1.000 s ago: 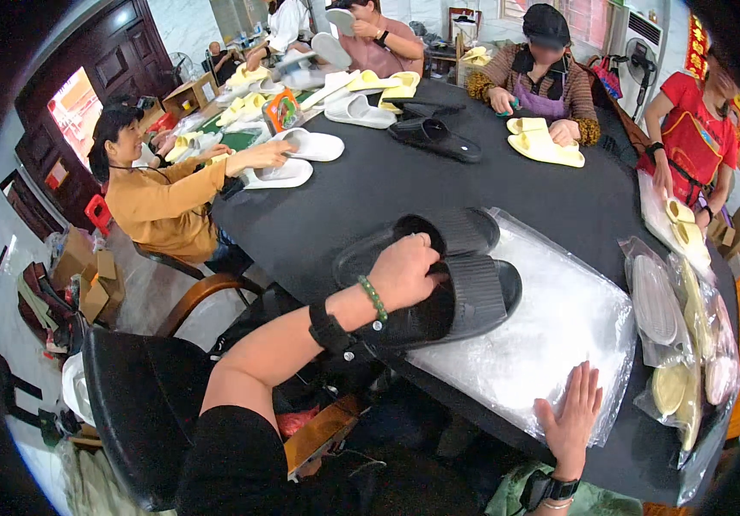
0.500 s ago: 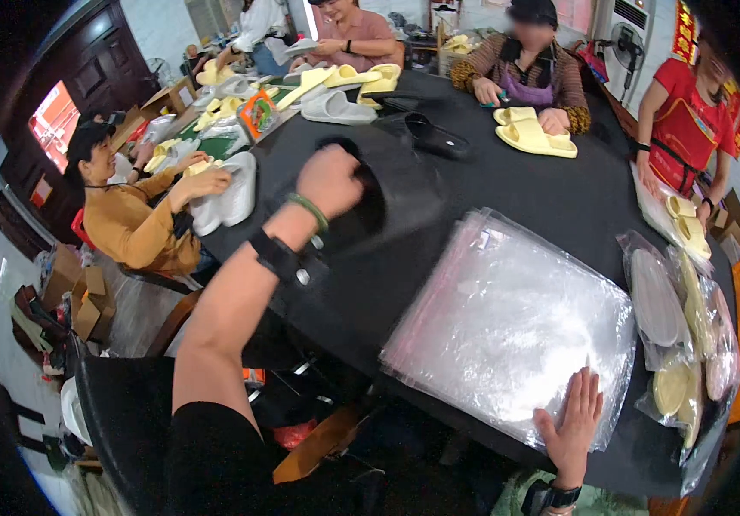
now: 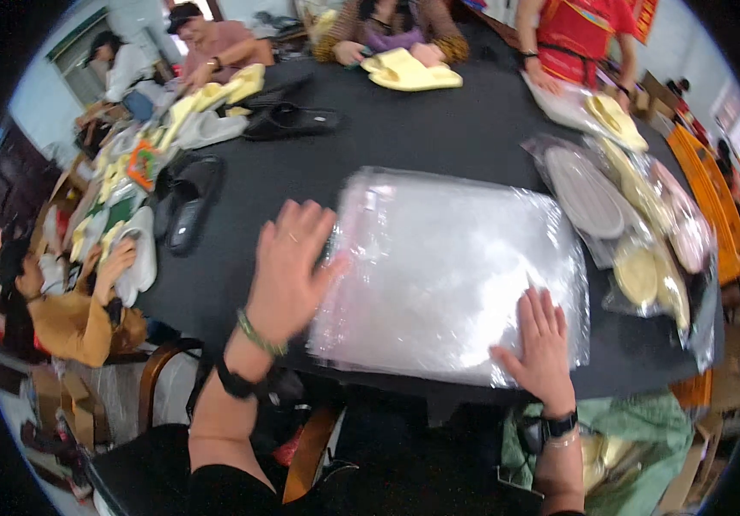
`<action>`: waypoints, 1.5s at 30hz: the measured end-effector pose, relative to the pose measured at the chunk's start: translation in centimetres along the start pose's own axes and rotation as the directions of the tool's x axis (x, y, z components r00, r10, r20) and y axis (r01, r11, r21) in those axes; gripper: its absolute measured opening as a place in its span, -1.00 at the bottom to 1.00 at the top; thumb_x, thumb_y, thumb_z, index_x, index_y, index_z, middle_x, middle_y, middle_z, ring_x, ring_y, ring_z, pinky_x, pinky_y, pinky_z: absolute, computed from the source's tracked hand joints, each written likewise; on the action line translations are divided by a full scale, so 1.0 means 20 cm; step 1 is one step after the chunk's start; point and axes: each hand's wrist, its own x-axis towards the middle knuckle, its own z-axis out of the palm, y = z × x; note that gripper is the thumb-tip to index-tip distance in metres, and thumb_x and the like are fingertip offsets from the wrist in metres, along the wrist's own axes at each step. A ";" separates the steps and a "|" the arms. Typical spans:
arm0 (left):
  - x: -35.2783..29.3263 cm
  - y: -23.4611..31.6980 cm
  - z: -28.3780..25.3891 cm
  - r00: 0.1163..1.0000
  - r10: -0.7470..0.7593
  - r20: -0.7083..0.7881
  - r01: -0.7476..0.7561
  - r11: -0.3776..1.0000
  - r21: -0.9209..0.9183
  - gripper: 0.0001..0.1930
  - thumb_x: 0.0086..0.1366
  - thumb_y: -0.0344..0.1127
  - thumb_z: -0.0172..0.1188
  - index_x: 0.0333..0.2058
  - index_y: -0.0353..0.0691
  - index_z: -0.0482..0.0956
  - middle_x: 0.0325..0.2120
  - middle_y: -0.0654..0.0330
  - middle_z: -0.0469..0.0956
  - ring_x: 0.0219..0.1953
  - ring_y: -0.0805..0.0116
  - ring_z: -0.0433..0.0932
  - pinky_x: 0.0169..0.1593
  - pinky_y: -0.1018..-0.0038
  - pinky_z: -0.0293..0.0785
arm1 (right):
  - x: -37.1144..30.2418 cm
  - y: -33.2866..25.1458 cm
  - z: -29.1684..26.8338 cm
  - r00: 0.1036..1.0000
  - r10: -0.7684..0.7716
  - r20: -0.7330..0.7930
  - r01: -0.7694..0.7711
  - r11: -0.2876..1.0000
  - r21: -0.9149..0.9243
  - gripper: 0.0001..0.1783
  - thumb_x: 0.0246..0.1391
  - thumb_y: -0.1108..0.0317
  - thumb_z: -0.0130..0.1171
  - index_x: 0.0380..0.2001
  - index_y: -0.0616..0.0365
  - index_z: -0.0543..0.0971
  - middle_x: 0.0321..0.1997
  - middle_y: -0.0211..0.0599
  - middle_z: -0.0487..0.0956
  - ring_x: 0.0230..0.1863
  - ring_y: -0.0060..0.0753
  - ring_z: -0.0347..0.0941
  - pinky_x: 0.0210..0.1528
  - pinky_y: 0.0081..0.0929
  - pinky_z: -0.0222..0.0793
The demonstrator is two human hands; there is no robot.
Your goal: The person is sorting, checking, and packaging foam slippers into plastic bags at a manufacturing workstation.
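Note:
A stack of clear plastic bags (image 3: pixel 439 275) lies on the black table in front of me. My right hand (image 3: pixel 542 342) rests flat on the stack's near right corner, fingers stretched out. My left hand (image 3: pixel 292 267) is at the stack's left edge with its fingers spread and nothing in them; its thumb reaches over the pinkish border of the bags. Whether it touches them I cannot tell. Farther left on the table is a pair of black slippers (image 3: pixel 188 206), near a white pair held by another person.
Bagged slippers (image 3: pixel 589 193) lie to the right. Another black pair (image 3: pixel 292 120) lies at the far left, near yellow and grey slippers. Co-workers sit or stand around the table (image 3: pixel 422 129); one handles a yellow pair (image 3: pixel 413 70). A green sack (image 3: pixel 637 434) stands at the near right.
My left hand, blurred at a black slipper before, has let go and come back to the bags, fingers spread. My right hand stays flat on the stack. The view has swung right.

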 end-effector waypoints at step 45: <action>-0.28 0.55 0.46 0.934 0.237 0.267 -0.209 0.969 -0.129 -0.28 0.29 0.24 0.08 0.27 -0.12 0.39 0.39 -0.05 0.14 0.44 -0.18 0.01 0.41 -0.25 -0.26 | -0.18 1.07 -0.50 0.952 -0.002 -0.306 -0.179 0.807 -0.563 -0.43 0.03 0.31 0.19 0.18 -0.05 0.44 0.07 -0.23 0.47 0.12 -0.15 0.41 0.08 -0.14 0.38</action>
